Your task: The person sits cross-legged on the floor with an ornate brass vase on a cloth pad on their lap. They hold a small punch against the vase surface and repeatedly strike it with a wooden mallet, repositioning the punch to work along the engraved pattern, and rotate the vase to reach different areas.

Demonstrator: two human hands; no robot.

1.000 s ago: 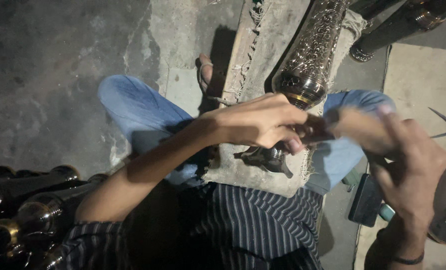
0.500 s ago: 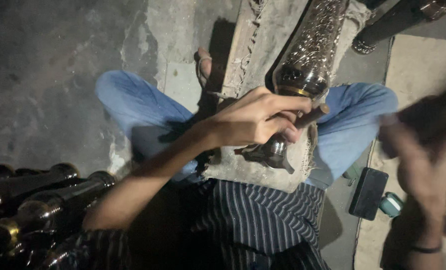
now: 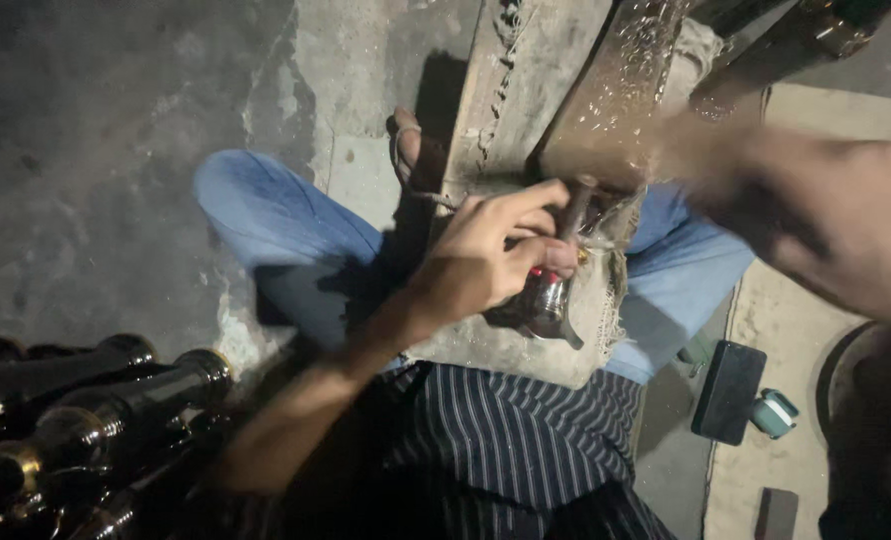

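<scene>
My left hand (image 3: 491, 260) is closed around a thin dark metal punch (image 3: 572, 205), with its tip set against the lower end of a long engraved shiny metal tube (image 3: 616, 90). Under my fingers lies a small shiny metal piece (image 3: 548, 300) on a cloth-covered block (image 3: 486, 345) in my lap. My right hand (image 3: 826, 215) is a large blur at the right, level with the tube's end. Whether it holds anything is hidden by the blur.
Several dark metal tubes with brass-coloured ends (image 3: 96, 420) lie at the lower left. A wooden plank (image 3: 486, 90) runs beside the engraved tube. A black phone (image 3: 728, 390) and a small teal object (image 3: 774, 412) rest on the floor at the right. My sandalled foot (image 3: 406, 140) shows near the plank.
My right hand has swung from the lower right up and left toward the tube's end. My left hand has stayed on the punch, shifting slightly as the view moved.
</scene>
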